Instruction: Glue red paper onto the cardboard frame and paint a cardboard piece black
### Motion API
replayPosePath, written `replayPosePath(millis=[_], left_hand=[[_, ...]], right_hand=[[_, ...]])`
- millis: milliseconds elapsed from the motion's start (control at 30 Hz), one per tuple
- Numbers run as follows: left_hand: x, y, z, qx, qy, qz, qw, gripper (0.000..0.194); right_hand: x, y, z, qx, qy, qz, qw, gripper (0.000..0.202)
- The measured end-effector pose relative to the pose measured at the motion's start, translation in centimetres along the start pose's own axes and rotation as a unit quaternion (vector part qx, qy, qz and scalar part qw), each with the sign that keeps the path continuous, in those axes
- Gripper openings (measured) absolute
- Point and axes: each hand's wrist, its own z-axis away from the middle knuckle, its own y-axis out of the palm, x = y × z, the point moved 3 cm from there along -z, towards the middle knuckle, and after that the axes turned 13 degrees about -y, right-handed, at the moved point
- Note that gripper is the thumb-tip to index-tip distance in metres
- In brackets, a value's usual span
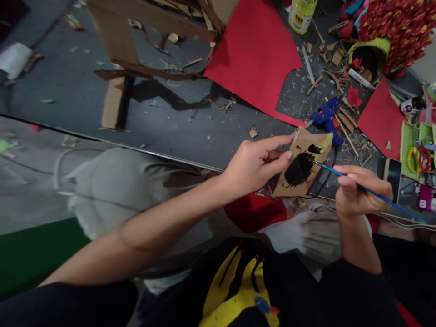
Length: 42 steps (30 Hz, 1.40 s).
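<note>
Between the thumb and fingers of my left hand (257, 163) is the left edge of a small piece of cardboard (284, 187), held at the table's front edge. A large patch of black paint (299, 169) covers its middle, with a smaller black smear above. My right hand (361, 188) is closed around a thin blue paintbrush (369, 191). The brush tip meets the right side of the black patch. Just behind the cardboard lies a blue hot glue gun (327, 117), its nozzle pointing left.
Red sheets (255, 59) and cardboard strips (158, 22) spread over the dark table (177, 131). A yellow-green jar (301, 17) stands at the back. To the right are a marker (360, 79), scissors (419, 159), a phone-like object (392, 177) and many scraps.
</note>
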Motion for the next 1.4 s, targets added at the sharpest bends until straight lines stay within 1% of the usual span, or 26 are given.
replayPosePath(millis=[100, 167, 300, 467, 600, 667, 733, 800, 867, 967, 1067, 1167, 1300, 1400], left_hand=[[-0.2, -0.1, 0.0, -0.012, 0.011, -0.035, 0.999, 0.033], [-0.2, -0.1, -0.1, -0.014, 0.009, -0.040, 0.999, 0.034], [-0.1, -0.2, -0.1, -0.014, -0.012, -0.023, 1.000, 0.037], [0.2, -0.3, -0.1, -0.016, -0.036, -0.013, 0.999, 0.038], [0.2, -0.5, -0.3, -0.028, -0.030, -0.005, 0.999, 0.036], [0.2, -0.5, -0.4, -0.036, -0.031, 0.010, 0.999, 0.036], [0.2, -0.5, -0.5, -0.037, -0.034, 0.027, 0.998, 0.036], [0.3, -0.5, -0.6, -0.033, -0.037, 0.044, 0.998, 0.035], [0.3, -0.4, -0.7, -0.030, -0.039, 0.064, 0.997, 0.035], [0.3, -0.5, -0.8, -0.033, -0.047, 0.095, 0.994, 0.033], [0.3, -0.7, -0.9, -0.039, -0.056, 0.107, 0.992, 0.030], [0.3, -0.9, -1.1, -0.049, -0.056, 0.114, 0.991, 0.027], [0.5, -1.0, -1.1, -0.076, -0.050, 0.128, 0.988, 0.026], [0.6, -1.1, -1.1, -0.094, -0.050, 0.145, 0.984, 0.026]], right_hand=[[0.0, -0.1, 0.1, -0.006, -0.023, 0.006, 1.000, 0.019], [0.0, -0.1, 0.1, -0.013, -0.032, 0.012, 0.999, 0.019], [-0.2, -0.2, -0.1, -0.019, -0.021, 0.029, 0.999, 0.020], [-0.5, -0.4, 0.0, -0.028, -0.022, 0.021, 0.999, 0.021], [-0.5, -0.6, -0.5, -0.033, 0.008, 0.022, 0.999, 0.020], [-0.4, -0.8, -0.9, -0.045, 0.032, 0.024, 0.998, 0.019], [-0.1, -1.1, -1.3, -0.058, 0.037, 0.026, 0.997, 0.019], [0.3, -1.3, -1.5, -0.036, 0.017, 0.026, 0.999, 0.019], [0.7, -1.4, -1.4, 0.013, -0.030, 0.019, 0.999, 0.018], [1.3, -1.3, -1.1, 0.088, -0.096, 0.001, 0.992, 0.013], [1.6, -1.2, -0.8, 0.131, -0.117, -0.009, 0.984, 0.009], [1.7, -1.2, -0.9, 0.142, -0.131, 0.001, 0.981, 0.009], [2.0, -0.8, -1.2, 0.165, -0.135, 0.010, 0.977, 0.010], [2.1, -0.6, -1.6, 0.164, -0.140, 0.009, 0.976, 0.010]])
